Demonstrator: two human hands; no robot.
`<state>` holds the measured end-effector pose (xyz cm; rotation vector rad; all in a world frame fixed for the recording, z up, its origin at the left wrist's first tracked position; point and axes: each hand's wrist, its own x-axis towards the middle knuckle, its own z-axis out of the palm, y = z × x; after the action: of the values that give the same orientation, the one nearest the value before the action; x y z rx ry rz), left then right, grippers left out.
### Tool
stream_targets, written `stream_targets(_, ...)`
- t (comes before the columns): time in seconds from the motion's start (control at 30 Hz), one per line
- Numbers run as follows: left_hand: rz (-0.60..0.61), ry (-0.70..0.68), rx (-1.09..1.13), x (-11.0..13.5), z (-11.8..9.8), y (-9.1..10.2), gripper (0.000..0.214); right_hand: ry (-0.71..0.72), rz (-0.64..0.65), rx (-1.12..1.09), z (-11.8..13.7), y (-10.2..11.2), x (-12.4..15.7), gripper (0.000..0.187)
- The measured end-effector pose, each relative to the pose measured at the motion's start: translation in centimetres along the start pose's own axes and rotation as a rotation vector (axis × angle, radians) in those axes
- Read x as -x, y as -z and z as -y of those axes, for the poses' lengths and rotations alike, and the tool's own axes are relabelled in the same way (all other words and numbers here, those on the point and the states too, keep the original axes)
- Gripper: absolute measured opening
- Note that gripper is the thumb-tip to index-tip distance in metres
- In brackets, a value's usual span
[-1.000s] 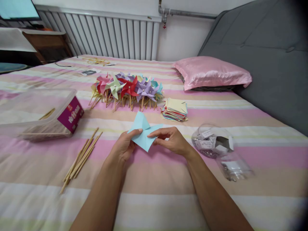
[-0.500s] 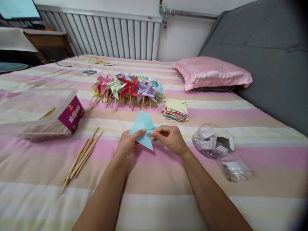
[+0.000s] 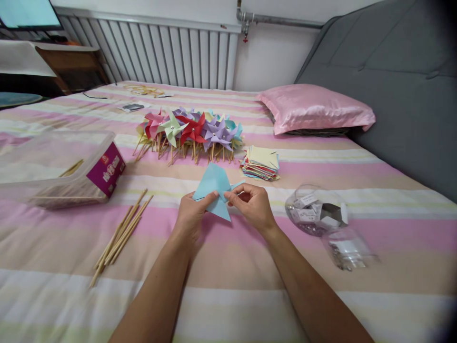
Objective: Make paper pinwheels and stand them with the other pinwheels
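In the head view, a person's two bare hands meet over a striped bedspread [image 3: 228, 309], both on one piece of light-blue paper [image 3: 213, 181]. The paper is held above the cloth, between the hands, with one point standing up and another angled down toward the wearer. The left hand [image 3: 190, 214] grips its left side, thumb laid on top and the other fingers mostly hidden underneath. The right hand [image 3: 254, 204] pinches the paper near its middle, thumb and forefinger closed narrowly on it, the remaining fingers curled; exactly which fold they hold is too small to tell. Beyond the paper lies a cluster of finished pinwheels [image 3: 193, 129] on sticks, red, pink, purple, pale green and blue among them. To their right sits a stack of paper squares [image 3: 262, 159], a pale-yellow one uppermost. Left of the hands, a loose bundle of wooden sticks [image 3: 119, 238] rests on the bedspread, near a clear plastic tub [image 3: 106, 174] with a purple label and more sticks inside. To the right, a round clear container [image 3: 291, 215] holds small white boxes, and a clear bag [image 3: 348, 247] of small, blurred pieces lies against it. Farther back, a pink pillow [image 3: 316, 108] lies by the grey headboard [image 3: 392, 71].
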<state>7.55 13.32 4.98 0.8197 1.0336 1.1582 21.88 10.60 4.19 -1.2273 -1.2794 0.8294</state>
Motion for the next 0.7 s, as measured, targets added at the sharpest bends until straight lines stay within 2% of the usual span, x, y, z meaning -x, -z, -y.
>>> stream_targets(0.7, 0.010, -0.031, -0.070, -0.18, 0.57, 0.11, 0.031, -0.016, -0.085, 0.014, 0.18, -0.30, 0.11, 0.027)
